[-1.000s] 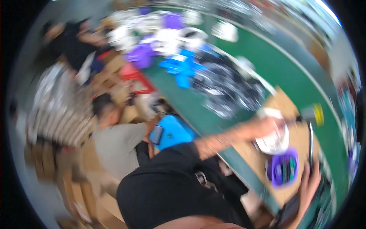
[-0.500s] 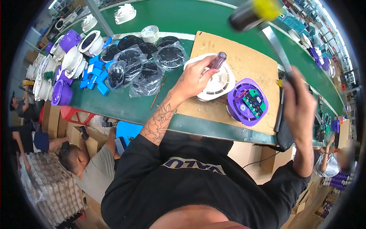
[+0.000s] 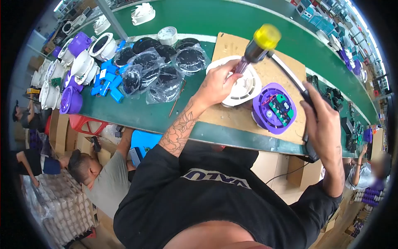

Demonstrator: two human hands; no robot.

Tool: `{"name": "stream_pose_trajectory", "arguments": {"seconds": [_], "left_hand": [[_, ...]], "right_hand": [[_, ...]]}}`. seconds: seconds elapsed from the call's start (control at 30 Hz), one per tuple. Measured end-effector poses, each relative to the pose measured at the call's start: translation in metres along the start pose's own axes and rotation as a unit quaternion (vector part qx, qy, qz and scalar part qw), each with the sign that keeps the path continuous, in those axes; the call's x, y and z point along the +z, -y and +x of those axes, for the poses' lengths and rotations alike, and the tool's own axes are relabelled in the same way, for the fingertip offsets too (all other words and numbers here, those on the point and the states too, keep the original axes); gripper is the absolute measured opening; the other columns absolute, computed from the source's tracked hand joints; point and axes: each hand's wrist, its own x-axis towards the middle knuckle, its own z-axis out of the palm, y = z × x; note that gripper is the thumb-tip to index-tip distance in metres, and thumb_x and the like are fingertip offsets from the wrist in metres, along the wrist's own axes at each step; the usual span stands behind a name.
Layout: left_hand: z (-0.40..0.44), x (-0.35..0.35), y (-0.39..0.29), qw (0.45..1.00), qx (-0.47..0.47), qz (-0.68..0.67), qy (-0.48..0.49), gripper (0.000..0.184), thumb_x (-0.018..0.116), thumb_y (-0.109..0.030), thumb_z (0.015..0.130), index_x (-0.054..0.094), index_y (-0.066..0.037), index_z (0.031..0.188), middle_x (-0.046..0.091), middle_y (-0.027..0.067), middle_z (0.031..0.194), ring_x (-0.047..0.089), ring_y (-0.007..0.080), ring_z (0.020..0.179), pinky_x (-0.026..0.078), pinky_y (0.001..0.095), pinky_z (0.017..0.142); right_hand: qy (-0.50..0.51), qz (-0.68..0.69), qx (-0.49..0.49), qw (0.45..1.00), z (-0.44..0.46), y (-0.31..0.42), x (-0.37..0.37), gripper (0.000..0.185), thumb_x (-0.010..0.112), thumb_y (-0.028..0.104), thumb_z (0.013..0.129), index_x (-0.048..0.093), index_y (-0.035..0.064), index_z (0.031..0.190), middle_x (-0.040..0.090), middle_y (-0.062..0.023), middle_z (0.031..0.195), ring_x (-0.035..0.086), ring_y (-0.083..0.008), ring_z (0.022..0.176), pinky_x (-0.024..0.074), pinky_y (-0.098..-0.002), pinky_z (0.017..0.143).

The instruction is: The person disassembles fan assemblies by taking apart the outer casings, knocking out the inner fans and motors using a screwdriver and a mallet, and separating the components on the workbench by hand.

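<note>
My left hand [image 3: 219, 84] is closed around the handle of a screwdriver [image 3: 242, 67], held over a white plastic housing [image 3: 252, 92]. The screwdriver's lower end is hidden by the fingers. My right hand [image 3: 324, 122] grips a hammer [image 3: 289, 73] with a yellow-and-black head. That head overlaps the top of the screwdriver handle in view; I cannot tell whether they touch. Just right of the white housing, a purple housing [image 3: 260, 113] shows a green circuit board [image 3: 287, 108] and red wires inside.
Both housings are on a cardboard sheet [image 3: 224, 121] on the green bench. Plastic-wrapped black discs [image 3: 161, 76], blue blocks [image 3: 108, 79] and white and purple housings [image 3: 71, 100] crowd the left. Dark parts lie right. A person [image 3: 103, 174] is below left, another far right.
The hammer head has come down and leftward from high above to the top of the screwdriver handle. My left hand still holds the screwdriver over the white housing. The view has shifted slightly.
</note>
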Motion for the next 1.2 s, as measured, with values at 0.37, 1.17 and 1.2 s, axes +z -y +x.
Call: {"name": "stream_pose_trajectory", "arguments": {"seconds": [0.37,1.17,1.2], "left_hand": [[0.01,-0.04,-0.026,0.957,0.011,-0.241,-0.16,0.033,0.061,-0.008,0.091,0.053,0.004,0.12,0.065,0.0092,0.095,0.062,0.0117,0.081,0.052,0.0256,0.071],[-0.059,-0.016,0.019,0.994,-0.098,0.006,0.038,0.106,0.084,-0.024,0.067,0.018,0.001,0.145,0.031,0.0263,0.145,0.035,0.0367,0.134,0.032,0.039,0.11],[-0.06,-0.012,0.025,0.995,-0.099,0.001,0.025,0.106,0.084,-0.024,0.067,0.018,0.001,0.145,0.031,0.0263,0.145,0.035,0.0367,0.134,0.032,0.039,0.11]], "right_hand": [[-0.035,-0.047,0.216,0.975,-0.01,-0.107,0.052,0.037,0.061,0.028,0.089,0.059,0.0161,0.124,0.065,-0.021,0.099,0.063,-0.0374,0.093,0.049,-0.0412,0.079],[0.014,0.0,-0.091,0.996,0.03,0.03,0.177,0.048,0.074,0.035,0.075,0.058,-0.0037,0.099,0.061,-0.0196,0.095,0.056,-0.0356,0.097,0.0398,-0.0448,0.091],[-0.006,0.044,-0.072,0.996,0.033,0.028,0.176,0.048,0.075,0.033,0.074,0.057,-0.0041,0.099,0.061,-0.0206,0.094,0.056,-0.0368,0.096,0.0406,-0.0445,0.089]]}}
